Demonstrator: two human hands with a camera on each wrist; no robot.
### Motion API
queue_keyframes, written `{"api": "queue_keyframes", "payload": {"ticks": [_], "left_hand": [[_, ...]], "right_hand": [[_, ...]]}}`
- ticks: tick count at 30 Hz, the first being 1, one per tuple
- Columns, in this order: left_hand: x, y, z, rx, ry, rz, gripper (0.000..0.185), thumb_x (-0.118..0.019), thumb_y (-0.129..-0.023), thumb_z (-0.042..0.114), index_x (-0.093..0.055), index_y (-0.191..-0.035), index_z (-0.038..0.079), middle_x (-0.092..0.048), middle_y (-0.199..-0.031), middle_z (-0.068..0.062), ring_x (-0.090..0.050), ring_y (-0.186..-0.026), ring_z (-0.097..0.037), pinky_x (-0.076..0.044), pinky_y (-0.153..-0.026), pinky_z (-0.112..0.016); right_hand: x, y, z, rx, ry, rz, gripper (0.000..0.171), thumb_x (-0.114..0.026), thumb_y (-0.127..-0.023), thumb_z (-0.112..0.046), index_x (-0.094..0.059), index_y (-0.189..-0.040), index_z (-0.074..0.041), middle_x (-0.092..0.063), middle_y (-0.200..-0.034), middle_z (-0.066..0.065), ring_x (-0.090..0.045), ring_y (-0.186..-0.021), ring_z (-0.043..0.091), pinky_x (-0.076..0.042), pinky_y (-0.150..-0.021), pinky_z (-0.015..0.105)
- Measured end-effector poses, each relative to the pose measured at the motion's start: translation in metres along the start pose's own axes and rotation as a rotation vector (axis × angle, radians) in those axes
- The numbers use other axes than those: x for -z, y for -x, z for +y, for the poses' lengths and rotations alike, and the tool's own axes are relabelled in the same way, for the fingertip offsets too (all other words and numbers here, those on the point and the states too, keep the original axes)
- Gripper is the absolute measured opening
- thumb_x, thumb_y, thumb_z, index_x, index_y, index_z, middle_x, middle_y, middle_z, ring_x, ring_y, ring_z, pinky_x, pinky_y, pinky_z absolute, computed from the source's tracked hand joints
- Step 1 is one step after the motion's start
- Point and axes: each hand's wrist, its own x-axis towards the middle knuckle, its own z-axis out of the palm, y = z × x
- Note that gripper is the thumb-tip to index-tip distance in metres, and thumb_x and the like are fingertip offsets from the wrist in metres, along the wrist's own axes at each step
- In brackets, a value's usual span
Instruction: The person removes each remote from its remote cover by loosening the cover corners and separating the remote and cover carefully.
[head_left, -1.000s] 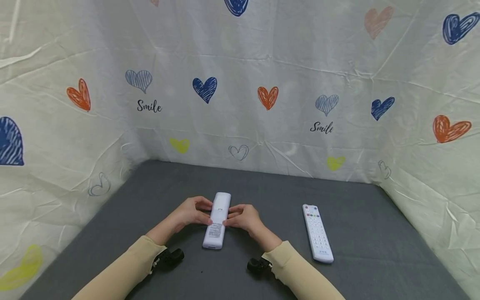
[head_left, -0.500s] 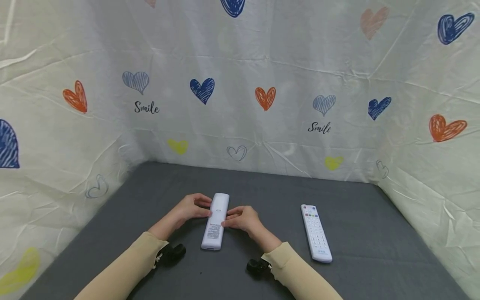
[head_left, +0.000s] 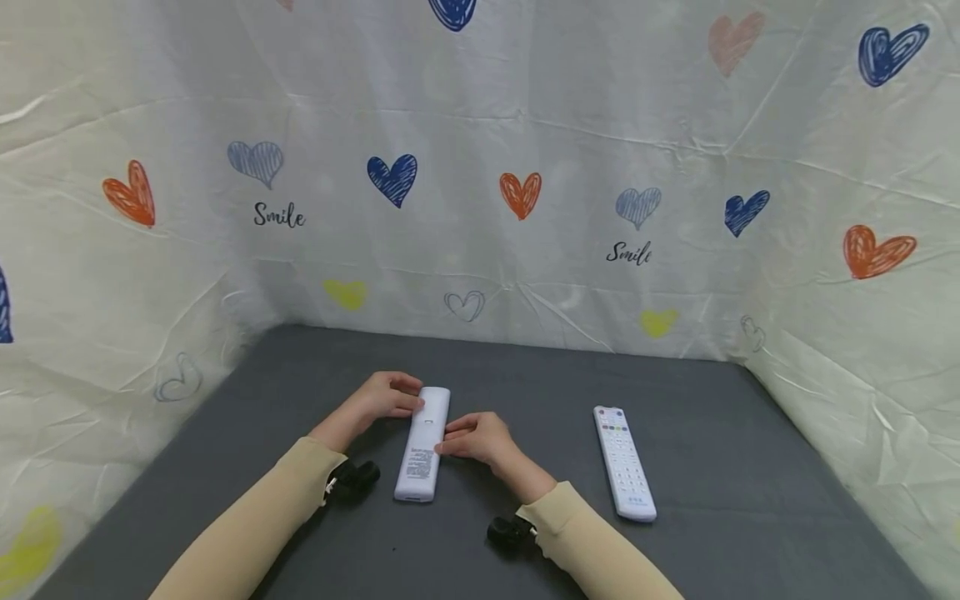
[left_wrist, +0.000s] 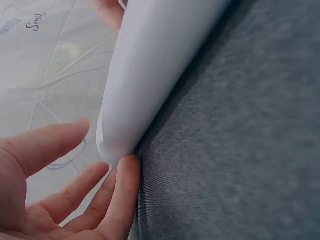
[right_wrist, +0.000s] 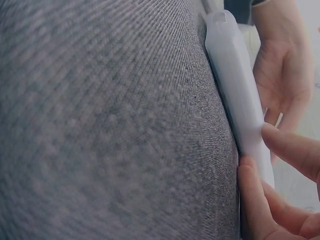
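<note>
A white remote control lies face down on the dark grey cloth, its small-print label toward the near end. My left hand is at its far left end. In the left wrist view the fingertips touch that end of the remote, while the thumb stands off it. From the right side, my right hand pinches the remote's edge. The right wrist view has the thumb on the upper surface of the remote and the fingers low along its side.
Another white remote control lies face up, buttons showing, to the right of my right hand. A pale curtain with printed hearts walls in the back and sides of the table. Black wrist cameras hang under both sleeves.
My left hand has slid forward along the remote's left side to its far end. The right hand stays at the right edge. The whole head view has shifted slightly left.
</note>
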Motion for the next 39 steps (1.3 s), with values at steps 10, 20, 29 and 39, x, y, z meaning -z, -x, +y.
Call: {"api": "queue_keyframes", "payload": {"ticks": [10, 20, 29, 39], "left_hand": [[0.001, -0.014, 0.001, 0.058, 0.008, 0.05, 0.044, -0.067, -0.087, 0.011, -0.056, -0.125, -0.005, -0.057, -0.125, -0.024, -0.063, -0.096, -0.018, -0.055, -0.087, -0.035], [-0.001, -0.017, 0.002, 0.065, -0.037, 0.11, 0.037, -0.07, -0.085, 0.012, -0.062, -0.118, -0.003, -0.059, -0.122, -0.021, -0.063, -0.096, -0.018, -0.056, -0.084, -0.032], [-0.003, -0.014, 0.007, 0.044, 0.041, 0.131, 0.035, -0.071, -0.083, 0.007, -0.063, -0.115, -0.004, -0.064, -0.115, -0.021, -0.066, -0.088, -0.015, -0.057, -0.081, -0.032], [0.001, 0.002, 0.022, -0.057, 0.064, 0.128, 0.037, -0.071, -0.084, 0.011, -0.062, -0.118, -0.001, -0.061, -0.121, -0.02, -0.064, -0.1, -0.021, -0.054, -0.09, -0.038]], "right_hand": [[-0.002, -0.001, 0.001, 0.007, 0.002, -0.003, 0.034, -0.079, -0.071, 0.002, -0.067, -0.104, 0.007, -0.072, -0.092, 0.017, -0.069, -0.077, 0.013, -0.058, -0.072, 0.028], [-0.002, -0.003, 0.001, -0.016, 0.004, -0.011, 0.034, -0.08, -0.071, 0.001, -0.068, -0.102, 0.005, -0.073, -0.09, 0.013, -0.068, -0.076, 0.012, -0.058, -0.072, 0.028], [-0.001, -0.003, -0.001, -0.012, -0.004, -0.009, 0.033, -0.081, -0.069, 0.001, -0.069, -0.1, 0.005, -0.073, -0.088, 0.013, -0.068, -0.074, 0.012, -0.059, -0.07, 0.028], [0.006, -0.003, -0.011, 0.05, -0.059, 0.015, 0.031, -0.077, -0.075, -0.001, -0.067, -0.104, 0.007, -0.072, -0.093, 0.017, -0.069, -0.076, 0.013, -0.059, -0.072, 0.031]]}}
